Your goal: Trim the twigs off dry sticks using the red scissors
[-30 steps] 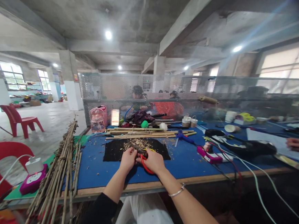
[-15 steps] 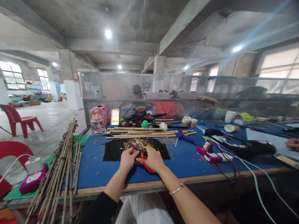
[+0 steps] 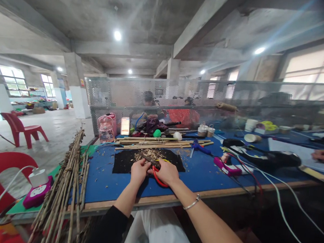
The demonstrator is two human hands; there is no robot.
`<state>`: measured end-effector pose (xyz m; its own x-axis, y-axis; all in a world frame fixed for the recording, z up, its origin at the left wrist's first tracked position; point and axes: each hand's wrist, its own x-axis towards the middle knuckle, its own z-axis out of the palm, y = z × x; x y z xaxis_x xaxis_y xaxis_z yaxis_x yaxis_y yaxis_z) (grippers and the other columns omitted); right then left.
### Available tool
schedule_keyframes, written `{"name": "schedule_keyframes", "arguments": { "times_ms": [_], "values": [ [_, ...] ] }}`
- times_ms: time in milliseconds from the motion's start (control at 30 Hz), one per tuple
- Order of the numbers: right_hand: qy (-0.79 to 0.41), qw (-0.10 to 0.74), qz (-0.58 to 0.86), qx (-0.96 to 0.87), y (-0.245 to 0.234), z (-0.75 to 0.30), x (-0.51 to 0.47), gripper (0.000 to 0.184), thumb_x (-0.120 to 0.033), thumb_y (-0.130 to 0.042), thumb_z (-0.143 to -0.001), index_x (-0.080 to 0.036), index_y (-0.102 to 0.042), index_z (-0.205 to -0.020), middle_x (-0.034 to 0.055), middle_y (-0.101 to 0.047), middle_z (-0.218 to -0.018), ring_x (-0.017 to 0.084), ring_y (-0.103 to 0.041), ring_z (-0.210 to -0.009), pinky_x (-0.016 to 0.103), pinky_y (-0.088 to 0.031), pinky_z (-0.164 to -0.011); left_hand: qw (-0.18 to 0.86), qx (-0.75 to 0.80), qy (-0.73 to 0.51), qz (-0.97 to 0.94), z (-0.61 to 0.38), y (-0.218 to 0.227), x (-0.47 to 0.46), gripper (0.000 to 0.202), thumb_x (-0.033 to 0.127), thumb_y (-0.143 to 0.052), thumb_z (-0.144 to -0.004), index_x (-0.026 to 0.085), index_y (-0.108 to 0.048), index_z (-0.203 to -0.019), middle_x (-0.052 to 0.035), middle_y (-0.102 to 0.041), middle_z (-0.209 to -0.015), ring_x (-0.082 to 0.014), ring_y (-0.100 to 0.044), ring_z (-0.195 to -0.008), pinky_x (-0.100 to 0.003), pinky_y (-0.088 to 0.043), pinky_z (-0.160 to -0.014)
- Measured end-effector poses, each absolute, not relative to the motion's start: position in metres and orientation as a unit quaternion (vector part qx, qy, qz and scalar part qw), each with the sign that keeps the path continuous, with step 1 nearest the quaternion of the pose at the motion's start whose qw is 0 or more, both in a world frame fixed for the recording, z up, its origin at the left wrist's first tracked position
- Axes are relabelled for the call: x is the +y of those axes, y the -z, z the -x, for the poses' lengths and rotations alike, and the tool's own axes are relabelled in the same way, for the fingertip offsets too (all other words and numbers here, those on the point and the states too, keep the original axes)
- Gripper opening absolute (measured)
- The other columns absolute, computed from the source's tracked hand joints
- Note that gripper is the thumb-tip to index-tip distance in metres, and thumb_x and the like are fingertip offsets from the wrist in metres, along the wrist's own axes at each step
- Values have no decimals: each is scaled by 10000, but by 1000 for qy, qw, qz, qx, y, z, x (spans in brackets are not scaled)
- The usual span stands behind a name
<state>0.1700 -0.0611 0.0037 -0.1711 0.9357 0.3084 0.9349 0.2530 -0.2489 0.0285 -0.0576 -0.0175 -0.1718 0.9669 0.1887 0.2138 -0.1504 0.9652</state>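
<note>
Red plastic curves out below our right hand (image 3: 167, 173), forming one handle of a hand tool (image 3: 155, 173); a yellow part shows above our knuckles. We keep the fingers of that hand closed around the tool, and its dark end points up and to the left over a black cloth (image 3: 120, 166). Our left hand (image 3: 139, 172) is just beside it, fingertips bunched near the dark end; we cannot tell whether they grip anything, since what lies between our hands is too small and partly hidden.

Pale wood chips (image 3: 149, 152) lie scattered on the cloth beyond our fingers, and a few more dot the blue tabletop (image 3: 100, 189). Behind the cloth we have light-coloured poles (image 3: 164, 145) laid crosswise, with a green ball (image 3: 157, 133) and a white ball (image 3: 177, 136) farther back. To our left, a bundle of brown sticks (image 3: 63, 181) overhangs the table edge. On our right we see a blue glue gun (image 3: 202, 147) near a purple power strip (image 3: 228, 167), and, well apart from us, another person's hand (image 3: 322, 155) over white paper (image 3: 286, 148).
</note>
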Motion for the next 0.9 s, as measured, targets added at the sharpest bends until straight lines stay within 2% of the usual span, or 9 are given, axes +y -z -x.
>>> {"name": "schedule_keyframes", "arguments": {
  "times_ms": [167,400,633,900],
  "values": [
    [-5,198,621,-759,-6,-169,-63,534,-701,-489,-677,-210,-577,-868,75,-677,-860,237,-637,-813,287,-423,-650,350,550,-529,-544,-29,16,-59,228,274,-605,-740,129,-681,-898,19,-536,-511,-68,-428,-381,-181,-339,-389],
    [-19,189,627,-756,-10,-168,-66,527,-695,-492,-682,-216,-609,-867,86,-681,-883,243,-639,-832,293,-437,-661,313,579,-513,-551,-29,12,-62,188,294,-608,-735,139,-679,-812,25,-529,-484,-77,-438,-369,-183,-311,-388],
    [-25,197,623,-756,-8,-169,-67,525,-701,-465,-698,-227,-632,-850,74,-687,-860,239,-643,-820,279,-434,-655,291,584,-514,-557,-28,14,-60,230,284,-568,-760,136,-686,-891,12,-549,-509,-82,-442,-398,-189,-316,-428],
    [-9,202,638,-743,-7,-169,-66,524,-700,-470,-698,-230,-632,-864,81,-685,-870,239,-637,-827,288,-431,-684,338,559,-534,-536,-26,20,-57,213,309,-619,-717,148,-675,-843,3,-589,-553,-99,-498,-472,-184,-367,-472]
  ]
}}
